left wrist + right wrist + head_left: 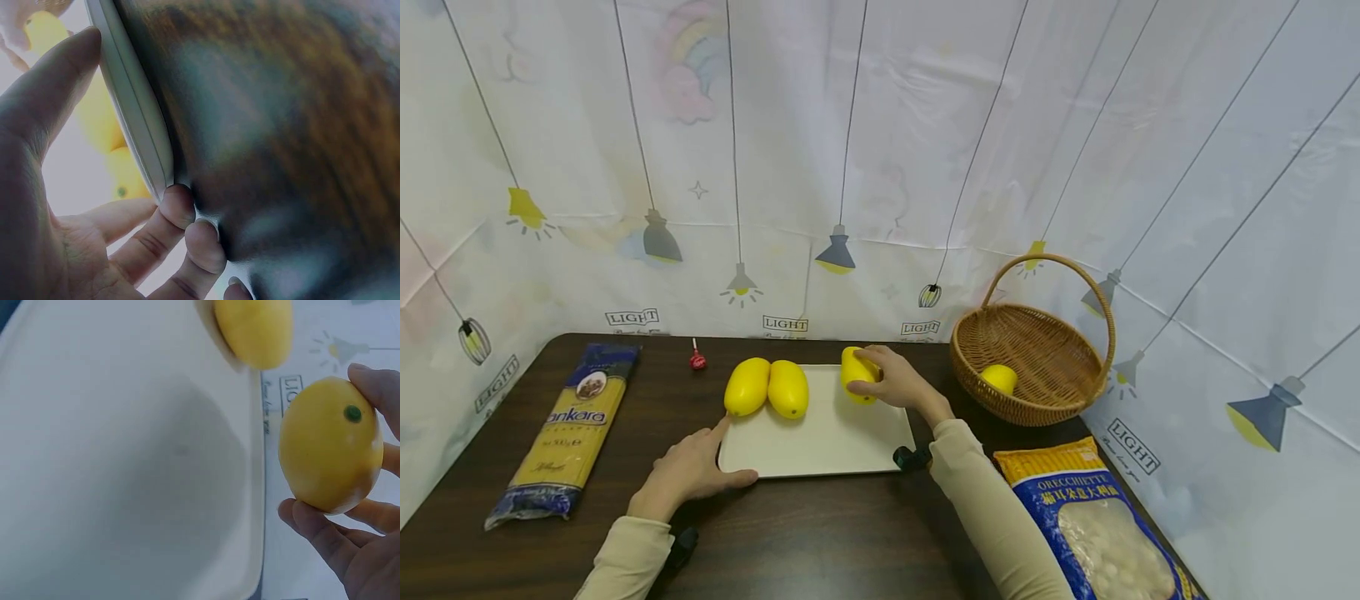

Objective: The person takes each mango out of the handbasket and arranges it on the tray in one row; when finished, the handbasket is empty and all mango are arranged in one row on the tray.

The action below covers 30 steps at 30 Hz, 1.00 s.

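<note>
My right hand point(895, 379) grips a yellow mango point(855, 375) over the right back part of a white tray point(820, 446). The right wrist view shows thumb and fingertips on opposite sides of this mango point(331, 450), with its green stem spot facing the camera. Two more yellow mangoes lie side by side at the tray's left back, the left one point(747, 387) touching the right one point(787, 390). At the tray's front left corner, my left hand point(691, 467) has thumb and forefinger spread along the rim point(134, 103), touching it.
A wicker basket point(1037, 408) with a tall handle stands at the back right, a yellow mango point(1000, 378) inside. An orecchiette bag point(1097, 525) lies at the right front. A pasta packet point(568, 425) and a red lollipop point(697, 361) lie to the left.
</note>
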Motion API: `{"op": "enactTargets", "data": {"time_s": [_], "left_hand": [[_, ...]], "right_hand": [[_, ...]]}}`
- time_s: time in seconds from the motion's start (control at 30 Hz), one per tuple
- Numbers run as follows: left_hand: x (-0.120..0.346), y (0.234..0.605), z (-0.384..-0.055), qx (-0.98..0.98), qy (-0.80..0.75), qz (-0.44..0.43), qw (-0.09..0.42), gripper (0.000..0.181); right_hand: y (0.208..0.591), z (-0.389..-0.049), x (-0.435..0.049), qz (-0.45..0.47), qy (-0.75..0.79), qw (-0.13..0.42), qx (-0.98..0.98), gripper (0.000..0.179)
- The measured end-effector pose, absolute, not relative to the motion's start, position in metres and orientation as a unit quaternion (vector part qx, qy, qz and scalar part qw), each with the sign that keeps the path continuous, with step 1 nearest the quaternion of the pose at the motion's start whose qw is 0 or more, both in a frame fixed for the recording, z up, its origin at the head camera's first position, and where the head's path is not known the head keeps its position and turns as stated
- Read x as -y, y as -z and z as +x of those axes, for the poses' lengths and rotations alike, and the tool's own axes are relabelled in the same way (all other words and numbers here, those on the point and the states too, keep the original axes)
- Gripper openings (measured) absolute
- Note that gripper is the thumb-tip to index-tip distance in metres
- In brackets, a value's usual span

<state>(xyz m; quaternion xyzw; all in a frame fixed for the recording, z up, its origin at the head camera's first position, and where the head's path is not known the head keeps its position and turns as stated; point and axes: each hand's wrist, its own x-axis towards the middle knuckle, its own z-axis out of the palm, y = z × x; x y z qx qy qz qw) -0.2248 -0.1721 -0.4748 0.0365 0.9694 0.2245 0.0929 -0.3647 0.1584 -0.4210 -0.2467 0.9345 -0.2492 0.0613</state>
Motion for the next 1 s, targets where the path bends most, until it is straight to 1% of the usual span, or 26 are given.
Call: {"op": "enactTargets", "data": {"time_s": [0.43, 0.7, 1.0], "left_hand": [[0.172, 0.474, -0.225, -0.970, -0.222, 0.036, 0.091, 0.117], [0.171, 0.474, -0.225, -0.970, -0.223, 0.037, 0.091, 0.117], [0.172, 0.474, -0.225, -0.969, -0.224, 0.037, 0.093, 0.117]], "right_hand": [[0.438, -0.361, -0.127, -0.238, 0.233, 0.074, -0.940, 0.069], [0.445, -0.360, -0.118, -0.255, 0.272, 0.079, -0.925, 0.070], [0.451, -0.362, -0.112, -0.250, 0.261, 0.093, -0.928, 0.072]]}}
